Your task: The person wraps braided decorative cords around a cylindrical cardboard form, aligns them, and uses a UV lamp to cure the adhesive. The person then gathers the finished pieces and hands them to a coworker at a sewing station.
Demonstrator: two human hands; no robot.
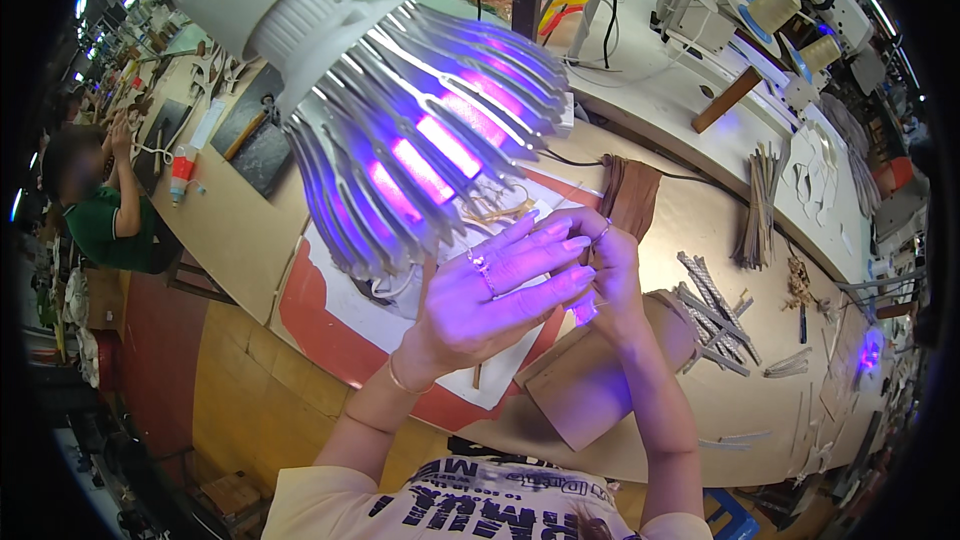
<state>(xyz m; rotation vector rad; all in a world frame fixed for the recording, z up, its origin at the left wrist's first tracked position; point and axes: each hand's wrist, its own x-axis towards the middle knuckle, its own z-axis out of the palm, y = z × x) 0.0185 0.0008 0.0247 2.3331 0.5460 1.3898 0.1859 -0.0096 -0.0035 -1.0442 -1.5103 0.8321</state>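
My left hand [497,285] and my right hand [612,265] meet just below a large finned lamp [430,130] that glows purple. The left fingers, one with a ring, reach across toward the right fingertips; its thumb is hidden. Bent inward, the right fingers are closed in a pinch. A small purple-lit piece [582,309] shows between the hands, too small and bright to name. Under them a white sheet [505,365] lies on a red board [310,305], with thin tan strips [497,208] near the lamp's rim.
A rolled brown sheet [575,395] lies by my right forearm, with patterned strips [715,305] beyond it. Brown leather pieces [630,195] rest behind my right hand. Thread cones [773,8] and machines stand far right. At far left a person [110,200] sits at the table.
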